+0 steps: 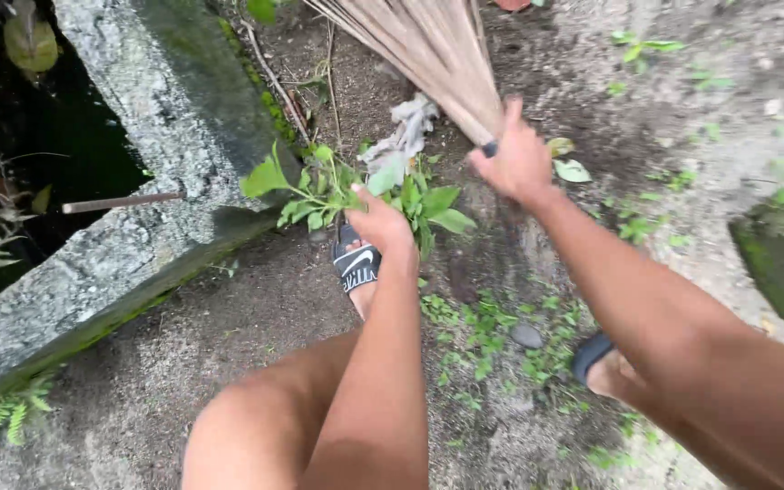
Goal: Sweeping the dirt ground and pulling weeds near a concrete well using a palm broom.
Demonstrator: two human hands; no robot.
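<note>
Head view: bare damp soil (229,318) with scattered small weeds, bordered at left by a mossy concrete curb (138,136) edging a dark water-filled drain (56,136). Left hand (381,225) closed around a leafy green weed (338,186) beside the curb corner, above a sandalled foot (356,268). Right hand (514,161) fisted on a stick broom (433,45), bristles fanning toward the top edge.

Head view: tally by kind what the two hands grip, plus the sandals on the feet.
Leafy green weed, gripped by left hand: 1
Stick broom, gripped by right hand: 1
Black sandals, one at and one at: 2
Total: 4
</note>
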